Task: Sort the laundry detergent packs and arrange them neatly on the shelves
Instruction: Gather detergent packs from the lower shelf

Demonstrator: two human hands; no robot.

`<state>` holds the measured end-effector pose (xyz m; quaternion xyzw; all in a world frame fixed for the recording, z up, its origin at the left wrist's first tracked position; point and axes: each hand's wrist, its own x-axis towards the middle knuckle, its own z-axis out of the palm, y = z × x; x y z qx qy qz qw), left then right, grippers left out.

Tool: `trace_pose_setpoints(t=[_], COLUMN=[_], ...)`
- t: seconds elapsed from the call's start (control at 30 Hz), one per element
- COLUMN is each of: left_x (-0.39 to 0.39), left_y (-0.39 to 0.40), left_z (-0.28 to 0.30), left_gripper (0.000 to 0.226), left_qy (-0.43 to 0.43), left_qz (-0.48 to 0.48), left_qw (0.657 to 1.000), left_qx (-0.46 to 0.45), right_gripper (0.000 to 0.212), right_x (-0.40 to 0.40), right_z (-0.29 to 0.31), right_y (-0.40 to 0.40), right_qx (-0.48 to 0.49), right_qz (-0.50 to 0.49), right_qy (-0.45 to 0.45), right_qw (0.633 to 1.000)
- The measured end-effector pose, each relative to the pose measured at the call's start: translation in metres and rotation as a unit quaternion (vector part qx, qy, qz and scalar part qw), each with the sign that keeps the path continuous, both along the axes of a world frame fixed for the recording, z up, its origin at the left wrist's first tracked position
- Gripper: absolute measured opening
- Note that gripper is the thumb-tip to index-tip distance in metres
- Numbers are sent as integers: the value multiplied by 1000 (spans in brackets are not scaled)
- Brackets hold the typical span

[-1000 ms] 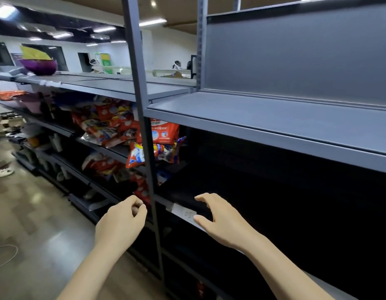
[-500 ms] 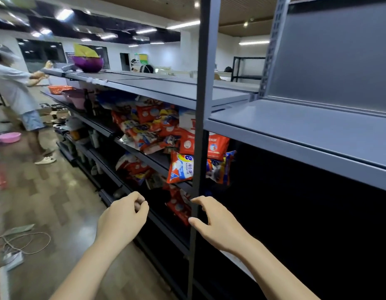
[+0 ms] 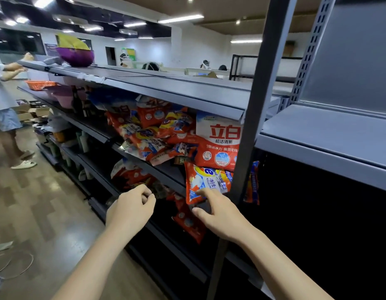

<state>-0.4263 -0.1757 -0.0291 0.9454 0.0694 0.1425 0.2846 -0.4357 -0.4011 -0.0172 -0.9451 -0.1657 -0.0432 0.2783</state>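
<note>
Orange and white detergent packs (image 3: 157, 135) lie heaped on the dark middle shelf (image 3: 144, 156), overlapping and tipped every way, with more slumped on the shelf below (image 3: 131, 174). Judging by that jumble, the sorting has hardly begun: no tidy row shows anywhere, and the grey shelf (image 3: 317, 131) to the right of the upright post (image 3: 248, 148) carries nothing.

One big pack (image 3: 218, 144) stands upright at the shelf's right end, its long axis vertical and its printed face turned outward. Beneath it a smaller pack (image 3: 207, 182) hangs over the shelf edge, long axis close to vertical, leaning a little, face outward. Another pack (image 3: 188, 224) sags lower, slanting down to the right.

The right hand (image 3: 220, 213) is half open, forefinger stretched to the lower edge of the hanging pack and thumb apart beneath it; it seems to touch the pack but has no grip on it. The left hand (image 3: 131, 208) is loosely curled, fingers bent inward, holding nothing, in front of the lower shelf.

What remains, I judge, is nearly everything: pulling packs out, grouping them by kind and standing them in rows.
</note>
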Motion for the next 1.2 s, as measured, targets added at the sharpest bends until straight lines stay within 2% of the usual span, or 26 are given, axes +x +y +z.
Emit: trace_pose_setpoints(t=[0.2,0.33,0.53,0.83,1.07,1.2], left_x=[67,119,182,271,327,359], left_y=[59,106,138,129,102,93], left_z=[5,16,27,34,36,37], left_gripper=[12,15,16,17,37,29], left_qy=[3,35,35,56,35,54], left_qz=[-68,-112,-170,-246,-255,-254], left_qw=[997,992,983,963,957,959], left_qx=[22,40,66,97,131,115], right_gripper=[44,44,43,45,52,30], right_x=[48,78,108,153,201,220], right_z=[0,2,10,7,7,12], right_y=[51,88,115,103,75,57], right_qx=[7,3,-4,-41,-40,-23], right_qz=[-69,-132,-214,-314,-387,-433], right_qy=[-1,7,10,11,47,22], right_qw=[998,991,977,948,920,901])
